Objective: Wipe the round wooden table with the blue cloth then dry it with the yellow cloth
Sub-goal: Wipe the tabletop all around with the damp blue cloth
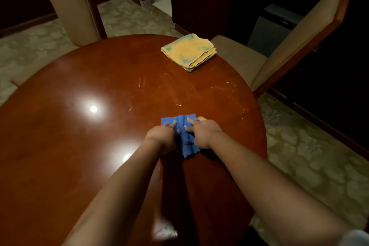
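Observation:
A blue cloth [182,124] lies bunched on the round wooden table [79,86], right of its middle. My left hand [162,136] presses on the cloth's left part, fingers lying on the fabric. Beside it my right hand [201,132] presses the cloth's right part with fingers spread forward. The two hands are close together, with a fold of cloth showing between them. A folded yellow cloth [188,51], stained with blue-green patches, lies at the table's far right edge. Faint streaks show on the wood between the two cloths.
A beige upholstered chair [279,50] stands at the table's far right, close to the yellow cloth. Another beige chair back [67,4] rises beyond the far left edge. Patterned carpet [311,152] surrounds the table. Two lamp reflections shine on the wood.

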### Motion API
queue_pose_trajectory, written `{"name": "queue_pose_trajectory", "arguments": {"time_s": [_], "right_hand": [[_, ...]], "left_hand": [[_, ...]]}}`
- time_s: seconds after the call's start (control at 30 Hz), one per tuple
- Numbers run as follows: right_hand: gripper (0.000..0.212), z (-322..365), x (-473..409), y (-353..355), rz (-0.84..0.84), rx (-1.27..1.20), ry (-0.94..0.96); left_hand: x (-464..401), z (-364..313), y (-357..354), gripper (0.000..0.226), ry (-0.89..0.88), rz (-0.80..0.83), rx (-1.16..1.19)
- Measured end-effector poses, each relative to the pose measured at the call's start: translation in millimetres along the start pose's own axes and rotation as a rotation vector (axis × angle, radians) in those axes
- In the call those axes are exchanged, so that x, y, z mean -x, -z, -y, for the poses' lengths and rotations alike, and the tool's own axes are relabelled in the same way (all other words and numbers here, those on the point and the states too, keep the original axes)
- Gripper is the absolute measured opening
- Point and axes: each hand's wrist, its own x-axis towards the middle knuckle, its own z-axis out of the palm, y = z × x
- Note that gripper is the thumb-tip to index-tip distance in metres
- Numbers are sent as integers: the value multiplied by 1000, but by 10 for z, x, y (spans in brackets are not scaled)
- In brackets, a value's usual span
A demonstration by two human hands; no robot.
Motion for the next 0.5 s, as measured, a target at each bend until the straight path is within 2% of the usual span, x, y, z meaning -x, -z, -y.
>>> {"name": "queue_pose_trajectory", "arguments": {"time_s": [0.23,0.5], "right_hand": [[65,244,367,-153,58,7,42],[64,1032,823,-501,63,53,142]], "left_hand": [[282,0,-335,61,-35,8,-55],[1187,68,-954,58,-18,15,-80]]}}
